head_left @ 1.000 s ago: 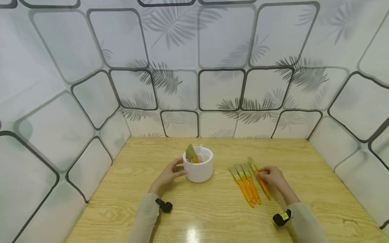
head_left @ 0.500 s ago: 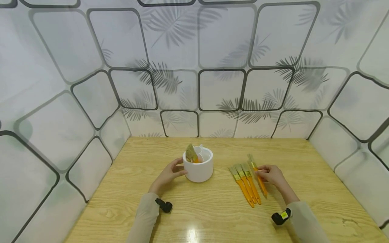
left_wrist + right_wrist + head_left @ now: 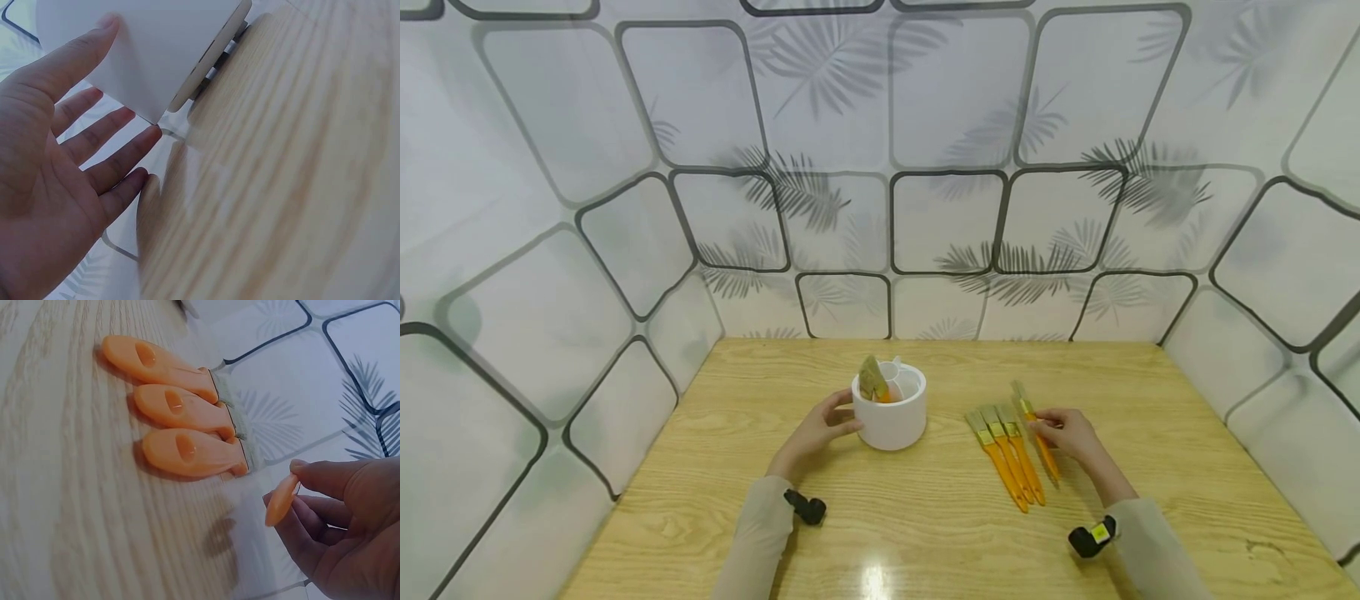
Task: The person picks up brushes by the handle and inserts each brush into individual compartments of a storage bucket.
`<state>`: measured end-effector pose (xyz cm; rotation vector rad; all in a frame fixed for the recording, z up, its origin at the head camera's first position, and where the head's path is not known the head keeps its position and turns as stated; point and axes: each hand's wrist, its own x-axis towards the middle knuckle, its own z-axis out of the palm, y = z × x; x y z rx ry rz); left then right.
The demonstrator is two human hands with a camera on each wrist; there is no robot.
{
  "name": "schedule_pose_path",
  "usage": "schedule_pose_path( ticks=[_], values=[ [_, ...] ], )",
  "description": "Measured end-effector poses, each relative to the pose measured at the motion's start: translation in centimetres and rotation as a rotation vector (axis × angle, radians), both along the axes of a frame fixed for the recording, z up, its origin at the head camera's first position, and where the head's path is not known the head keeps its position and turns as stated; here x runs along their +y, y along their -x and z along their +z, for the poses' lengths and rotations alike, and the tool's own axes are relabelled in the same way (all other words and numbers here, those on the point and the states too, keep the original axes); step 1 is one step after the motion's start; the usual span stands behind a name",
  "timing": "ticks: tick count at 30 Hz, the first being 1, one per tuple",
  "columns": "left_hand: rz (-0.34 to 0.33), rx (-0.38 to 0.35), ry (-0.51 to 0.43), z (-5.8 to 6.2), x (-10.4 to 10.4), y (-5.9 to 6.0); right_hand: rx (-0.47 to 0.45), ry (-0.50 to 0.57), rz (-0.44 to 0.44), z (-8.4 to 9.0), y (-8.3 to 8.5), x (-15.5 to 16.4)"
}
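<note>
- We find the held brush (image 3: 1047, 458) right of the white pot (image 3: 891, 429), three brushes (image 3: 1012, 467) lying between; the right hand (image 3: 1070, 433) has its fingers clamped on the handle.
- The left hand (image 3: 816, 429) is at the pot's left side, fingers apart, thumb against it.
- We judge the brush light and stiff-handled (smooth plastic, possibly slippery), its bristles soft; mid-handle is the sound hold.
- Head view alone shows a bristle head (image 3: 871, 379) inside the pot; left wrist view alone, dark pieces (image 3: 220, 60) beneath the pot.
</note>
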<state>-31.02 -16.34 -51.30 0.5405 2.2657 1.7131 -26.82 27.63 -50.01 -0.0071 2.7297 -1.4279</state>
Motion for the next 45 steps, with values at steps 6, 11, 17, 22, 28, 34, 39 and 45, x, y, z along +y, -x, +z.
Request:
schedule_pose_path(
  ticks=[6,11,17,22,28,34,39,45],
  values=[
    [-0.016,-0.005,0.001,0.2,0.0,0.0,0.031,0.001,0.013,0.3,-0.1,-0.3],
    [-0.038,0.003,0.000,1.9,0.1,-1.0,0.018,0.053,0.012,0.6,-0.2,-0.5],
    [-0.035,0.006,-0.002,2.7,0.2,-1.6,0.003,0.097,0.005,0.9,-0.1,-0.7],
    [-0.025,0.007,-0.014,1.6,0.2,-1.0,0.000,0.098,-0.003,1.1,0.0,-0.9],
    [-0.001,0.009,-0.020,0.2,0.1,-0.2,-0.003,0.106,-0.012,1.1,0.2,-1.2],
    [-0.025,0.016,0.003,2.0,0.1,-1.2,0.017,0.112,-0.004,1.5,0.5,-1.5],
    [-0.037,0.017,0.016,2.7,0.1,-1.5,0.024,0.118,-0.014,1.8,0.9,-1.9],
    [-0.040,0.015,0.014,2.7,0.1,-1.4,0.052,0.124,-0.012,1.9,1.1,-2.3]
  ],
)
